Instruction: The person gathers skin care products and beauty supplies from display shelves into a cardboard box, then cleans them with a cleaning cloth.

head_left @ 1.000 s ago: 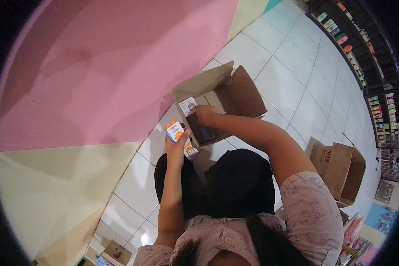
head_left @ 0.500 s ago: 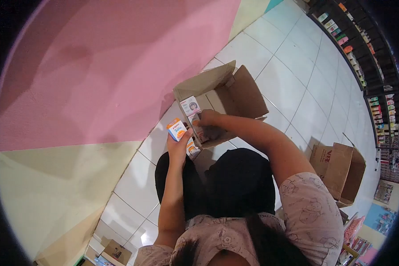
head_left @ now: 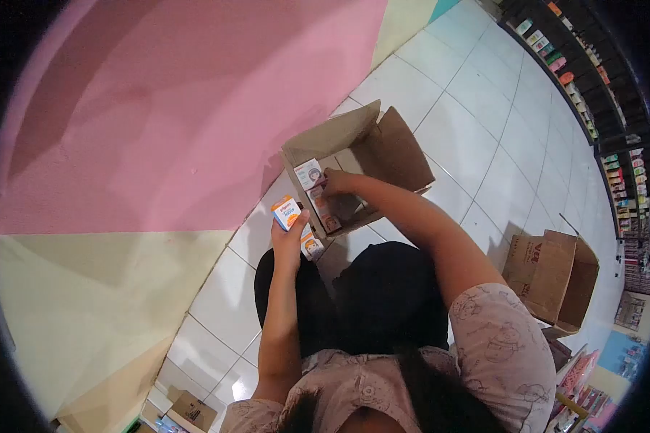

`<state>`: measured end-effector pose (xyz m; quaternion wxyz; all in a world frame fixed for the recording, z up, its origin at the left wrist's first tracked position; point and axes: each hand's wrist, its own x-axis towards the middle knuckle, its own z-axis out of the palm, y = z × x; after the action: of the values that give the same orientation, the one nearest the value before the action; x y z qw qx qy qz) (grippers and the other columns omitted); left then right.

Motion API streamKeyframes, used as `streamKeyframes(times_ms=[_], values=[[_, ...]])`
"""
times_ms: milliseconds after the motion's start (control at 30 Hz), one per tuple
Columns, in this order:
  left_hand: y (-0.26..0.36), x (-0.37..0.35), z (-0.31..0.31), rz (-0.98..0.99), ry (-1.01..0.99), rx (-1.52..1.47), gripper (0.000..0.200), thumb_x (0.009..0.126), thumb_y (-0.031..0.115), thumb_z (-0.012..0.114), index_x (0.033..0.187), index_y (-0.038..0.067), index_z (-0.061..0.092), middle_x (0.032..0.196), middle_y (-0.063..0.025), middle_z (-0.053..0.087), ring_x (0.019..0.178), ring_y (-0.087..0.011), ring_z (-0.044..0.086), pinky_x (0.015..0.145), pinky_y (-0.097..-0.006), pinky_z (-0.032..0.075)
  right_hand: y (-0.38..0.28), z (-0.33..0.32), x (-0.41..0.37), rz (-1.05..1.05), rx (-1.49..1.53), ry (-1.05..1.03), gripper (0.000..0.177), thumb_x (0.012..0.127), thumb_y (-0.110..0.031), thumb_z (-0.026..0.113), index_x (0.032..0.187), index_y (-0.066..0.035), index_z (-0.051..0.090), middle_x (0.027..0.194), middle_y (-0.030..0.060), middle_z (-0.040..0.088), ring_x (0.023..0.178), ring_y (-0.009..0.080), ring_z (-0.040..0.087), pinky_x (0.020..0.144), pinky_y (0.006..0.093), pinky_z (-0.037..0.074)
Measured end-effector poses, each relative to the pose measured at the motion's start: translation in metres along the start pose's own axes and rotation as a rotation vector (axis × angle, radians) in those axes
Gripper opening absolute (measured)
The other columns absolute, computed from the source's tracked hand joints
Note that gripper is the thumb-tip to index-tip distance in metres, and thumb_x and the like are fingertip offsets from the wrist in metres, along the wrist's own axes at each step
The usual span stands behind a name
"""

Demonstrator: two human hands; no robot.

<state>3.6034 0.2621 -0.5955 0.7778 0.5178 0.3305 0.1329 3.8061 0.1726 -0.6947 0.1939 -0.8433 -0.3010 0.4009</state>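
Two small cartons matter here. Your left hand [head_left: 289,237] is clenched on an orange-and-white carton [head_left: 287,213], held upright just outside the open cardboard box [head_left: 383,144] on the tiled floor [head_left: 469,108]. Keep it level and clear of the flap. Your right hand [head_left: 337,180] reaches inside the box, against the packed cartons [head_left: 309,173]; best to pinch one squarely by its sides. You cannot tell whether those fingers have closed, and the printing is too small to read.

— How's the light?
— Dim and pink-tinted indoors. Soft shadow mottles the pink wall [head_left: 159,108]; a bright reflection sits on the floor tiles [head_left: 237,386].
— Sharpness?
— Strong fisheye bending, black vignetted corners, and the distant shelves [head_left: 599,94] are blurry.
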Motion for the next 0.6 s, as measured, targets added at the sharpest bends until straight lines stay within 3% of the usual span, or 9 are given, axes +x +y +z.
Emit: streamKeyframes(times_ms=[100, 200, 267, 333, 367, 400, 533, 600], values=[[-0.002, 0.001, 0.005, 0.039, -0.015, -0.016, 0.042, 0.082, 0.016, 0.072, 0.116, 0.002, 0.052, 0.095, -0.0037, 0.061, 0.084, -0.0108, 0.058, 0.075, -0.0257, 0.048, 0.0, -0.01, 0.006, -0.024, -0.052, -0.146, 0.078, 0.059, -0.043, 0.08, 0.11, 0.01, 0.056, 0.109, 0.0263, 0.061, 0.101, 0.0356, 0.061, 0.086, 0.038, 0.048], [0.001, -0.001, 0.001, 0.059, -0.012, -0.019, 0.042, 0.084, 0.015, 0.07, 0.118, 0.003, 0.05, 0.096, -0.0054, 0.06, 0.086, -0.0129, 0.059, 0.074, -0.0285, 0.05, -0.007, -0.039, -0.014, 0.135, -0.139, 0.108, 0.069, 0.063, -0.038, 0.078, 0.111, 0.008, 0.057, 0.108, 0.0245, 0.063, 0.095, 0.0327, 0.063, 0.083, 0.037, 0.048], [0.009, -0.007, -0.005, 0.043, 0.015, 0.015, 0.038, 0.086, 0.013, 0.067, 0.118, 0.004, 0.05, 0.097, -0.0089, 0.06, 0.089, -0.0164, 0.061, 0.073, -0.0331, 0.054, 0.004, -0.068, -0.03, -0.096, 0.272, 0.208, 0.068, 0.063, -0.042, 0.077, 0.111, 0.003, 0.06, 0.108, 0.0175, 0.064, 0.102, 0.0279, 0.061, 0.086, 0.0367, 0.048], [0.026, -0.02, -0.004, 0.064, 0.035, -0.124, 0.033, 0.088, 0.017, 0.063, 0.116, 0.005, 0.049, 0.094, -0.01, 0.06, 0.086, -0.0181, 0.062, 0.07, -0.0355, 0.056, -0.007, -0.095, -0.072, -0.002, 0.613, 0.244, 0.063, 0.068, -0.037, 0.074, 0.117, -0.001, 0.053, 0.107, 0.0107, 0.059, 0.103, 0.0222, 0.057, 0.086, 0.035, 0.047], [0.037, -0.026, -0.002, 0.075, 0.044, -0.194, 0.031, 0.09, 0.019, 0.061, 0.115, 0.006, 0.048, 0.093, -0.0105, 0.06, 0.084, -0.0189, 0.062, 0.069, -0.0368, 0.057, -0.016, -0.106, -0.099, -0.108, 0.663, 0.267, 0.06, 0.071, -0.033, 0.074, 0.117, -0.002, 0.051, 0.107, 0.0091, 0.057, 0.103, 0.0205, 0.055, 0.086, 0.0338, 0.046], [0.046, -0.03, -0.001, 0.037, 0.05, -0.237, 0.037, 0.095, 0.026, 0.049, 0.126, 0.008, 0.042, 0.092, -0.0117, 0.06, 0.08, -0.0209, 0.063, 0.069, -0.038, 0.057, -0.027, -0.116, -0.131, -0.216, 0.711, 0.288, 0.057, 0.073, -0.029, 0.073, 0.118, -0.003, 0.048, 0.106, 0.0075, 0.055, 0.103, 0.0187, 0.054, 0.086, 0.0325, 0.046], [0.082, -0.054, 0.035, 0.068, -0.2, -0.286, 0.054, 0.095, 0.02, 0.041, 0.145, 0.014, 0.021, 0.125, -0.0139, 0.046, 0.109, -0.0244, 0.054, 0.089, -0.0385, 0.049, -0.092, -0.127, -0.234, -0.675, 0.761, 0.374, 0.045, 0.079, -0.011, 0.07, 0.118, -0.004, 0.049, 0.108, 0.0066, 0.054, 0.103, 0.0153, 0.053, 0.087, 0.0287, 0.044], [0.093, -0.068, 0.062, 0.173, -0.261, -0.226, 0.05, 0.092, 0.019, 0.042, 0.139, 0.013, 0.028, 0.118, -0.0132, 0.05, 0.099, -0.0223, 0.058, 0.077, -0.0352, 0.054, -0.113, -0.13, -0.266, -0.713, 0.719, 0.477, 0.041, 0.08, -0.009, 0.07, 0.116, -0.003, 0.052, 0.109, 0.0063, 0.054, 0.103, 0.0138, 0.052, 0.088, 0.0281, 0.043]])
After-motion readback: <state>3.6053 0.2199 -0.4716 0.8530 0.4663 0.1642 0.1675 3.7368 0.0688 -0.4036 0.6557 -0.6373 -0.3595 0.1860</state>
